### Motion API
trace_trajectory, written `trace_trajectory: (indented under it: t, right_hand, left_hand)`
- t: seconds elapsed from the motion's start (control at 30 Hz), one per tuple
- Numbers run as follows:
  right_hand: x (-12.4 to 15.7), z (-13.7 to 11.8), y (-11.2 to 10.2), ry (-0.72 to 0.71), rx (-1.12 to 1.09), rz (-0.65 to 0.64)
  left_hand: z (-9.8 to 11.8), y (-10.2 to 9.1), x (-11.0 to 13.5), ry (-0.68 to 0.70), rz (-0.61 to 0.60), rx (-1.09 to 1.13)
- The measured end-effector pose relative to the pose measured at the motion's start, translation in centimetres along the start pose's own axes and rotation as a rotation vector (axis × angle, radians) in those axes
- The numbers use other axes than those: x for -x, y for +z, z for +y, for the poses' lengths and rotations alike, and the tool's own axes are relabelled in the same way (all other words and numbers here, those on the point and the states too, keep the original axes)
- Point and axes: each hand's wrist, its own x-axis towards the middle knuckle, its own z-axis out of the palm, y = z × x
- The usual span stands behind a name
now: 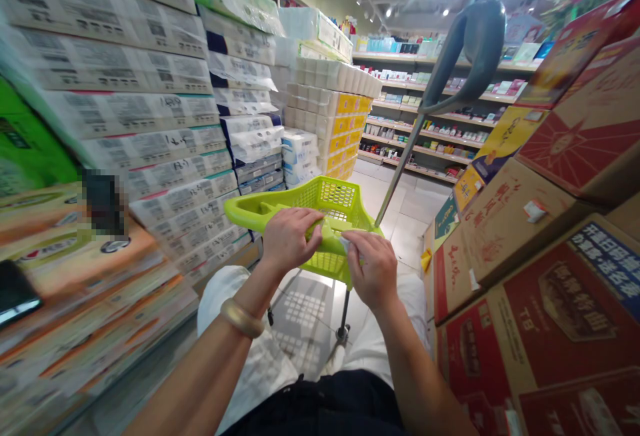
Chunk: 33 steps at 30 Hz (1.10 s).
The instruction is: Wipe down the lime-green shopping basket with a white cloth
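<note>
In front of my knees stands a lime-green plastic shopping trolley with a perforated basket. My left hand is closed over its near rim, fingers curled on the green plastic. Against the same rim, a little to the right, my right hand presses with bent fingers. A small white tissue-like piece shows under those fingertips, mostly hidden by them. From the basket's right side a metal pole rises at a slant to a grey loop handle.
Stacked paper packs line the left side. A dark phone lies on orange packs there. Red and brown cartons are piled close on the right. Beyond the pale tiled floor are stocked store shelves.
</note>
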Motion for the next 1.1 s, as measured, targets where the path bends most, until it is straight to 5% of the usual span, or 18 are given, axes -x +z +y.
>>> trace_trajectory:
  t: [0.23,0.47,0.77,0.87,1.1]
  right_hand:
    - [-0.7,1.8,-0.5,0.220,0.015,0.076]
    - [-1.6,-3.2,0.9,0.108,0.232,-0.127]
    - [-0.6,1.9,-0.4,0.210,-0.120,0.075]
    - [-0.1,1.2,0.0,0.218,-0.087,0.136]
    - [0.2,-1.1,0.2,0.047,0.019,-0.001]
  left_hand:
    - [0.4,0.1,0.1,0.005,0.023,-0.017]
    - [0.2,0.0,0.2,0.009,0.030,-0.022]
    - [0.0,0.1,0.4,0.028,0.051,-0.016]
    - [0.2,0.1,0.4,0.021,0.064,-0.015]
    - [-0.3,-0.2,0.6,0.013,0.044,-0.004]
